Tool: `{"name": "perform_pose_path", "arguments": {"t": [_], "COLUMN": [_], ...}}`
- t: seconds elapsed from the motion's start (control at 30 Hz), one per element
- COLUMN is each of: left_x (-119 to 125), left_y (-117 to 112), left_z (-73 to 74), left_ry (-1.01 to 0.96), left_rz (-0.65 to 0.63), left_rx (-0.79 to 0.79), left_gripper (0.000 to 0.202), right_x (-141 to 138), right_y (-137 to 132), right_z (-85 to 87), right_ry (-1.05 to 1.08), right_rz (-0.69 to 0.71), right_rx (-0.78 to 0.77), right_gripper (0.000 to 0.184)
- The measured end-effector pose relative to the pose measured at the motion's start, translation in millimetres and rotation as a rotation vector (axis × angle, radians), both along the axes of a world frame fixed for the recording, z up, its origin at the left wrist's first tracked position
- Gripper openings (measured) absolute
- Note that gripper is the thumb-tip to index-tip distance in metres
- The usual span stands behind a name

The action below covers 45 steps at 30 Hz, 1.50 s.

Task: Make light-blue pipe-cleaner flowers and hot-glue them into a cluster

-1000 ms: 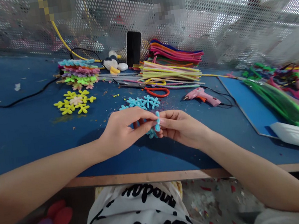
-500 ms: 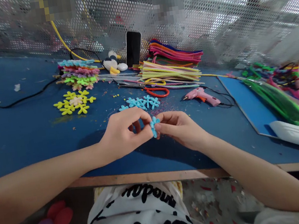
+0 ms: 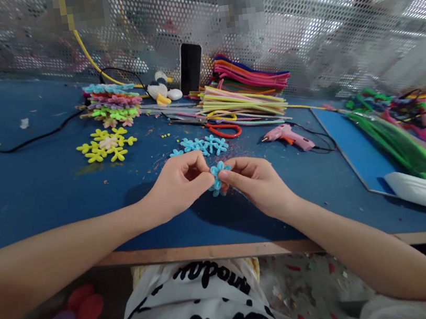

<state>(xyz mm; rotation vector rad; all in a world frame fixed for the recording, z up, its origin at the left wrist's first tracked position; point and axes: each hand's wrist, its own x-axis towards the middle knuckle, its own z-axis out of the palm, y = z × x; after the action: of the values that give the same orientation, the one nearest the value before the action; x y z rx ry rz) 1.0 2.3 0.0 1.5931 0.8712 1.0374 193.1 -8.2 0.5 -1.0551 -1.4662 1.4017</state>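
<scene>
A small blue pipe-cleaner flower is pinched between both hands above the table's front half. My left hand grips its left side with thumb and forefinger. On the other side, my right hand holds it between thumb and fingers, which partly cover it. Just beyond the hands lie several light-blue pipe-cleaner pieces, partly hidden by my left hand. Farther left is a yellow snowflake shape with a pale pink middle. Behind that stands a stack of coloured snowflake shapes.
Scissors with orange and yellow handles lie beyond the blue pieces, by pipe-cleaner bundles. A pink glue gun with a black cord rests to the right. A phone stands at the back. A green bundle in plastic lies far right.
The blue flower has turned so that more of its petals face me. My left fingers have shifted slightly left and closed up around its edge.
</scene>
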Motion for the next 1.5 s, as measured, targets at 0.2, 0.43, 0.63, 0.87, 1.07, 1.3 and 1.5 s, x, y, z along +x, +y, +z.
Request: {"name": "perform_pose_path", "arguments": {"t": [0.2,0.43,0.63,0.87,1.07,1.3,1.5], "left_x": [-0.4,-3.2,-8.5,-10.7,-9.3,-7.4,-6.9], "left_y": [-2.7,-3.0,4.3,11.0,14.0,13.8,12.3], "left_z": [-4.9,-4.3,1.0,1.6,-0.3,-2.7,-1.3], "left_ry": [0.083,0.229,0.219,0.168,0.193,0.208,0.285], "left_rz": [0.089,0.121,0.039,-0.035,-0.055,-0.033,-0.019], "left_rx": [0.236,0.683,0.543,0.108,0.084,0.05,0.093], "left_gripper": [0.016,0.009,0.011,0.02,0.023,0.025,0.028], "right_x": [-1.7,8.2,9.6,10.3,6.4,6.0,6.6], "right_y": [-0.7,6.8,7.4,6.9,3.7,1.7,1.7], "right_z": [-2.2,-7.5,-5.5,0.1,3.3,7.0,5.8], "right_ry": [0.039,-0.006,0.025,0.064,-0.028,-0.145,-0.246], "right_rz": [-0.028,-0.079,0.01,0.053,-0.049,-0.099,-0.067], "right_rx": [-0.032,0.021,-0.002,0.009,0.05,0.16,0.238], "right_gripper": [0.026,0.026,0.022,0.019,0.025,0.021,0.019]}}
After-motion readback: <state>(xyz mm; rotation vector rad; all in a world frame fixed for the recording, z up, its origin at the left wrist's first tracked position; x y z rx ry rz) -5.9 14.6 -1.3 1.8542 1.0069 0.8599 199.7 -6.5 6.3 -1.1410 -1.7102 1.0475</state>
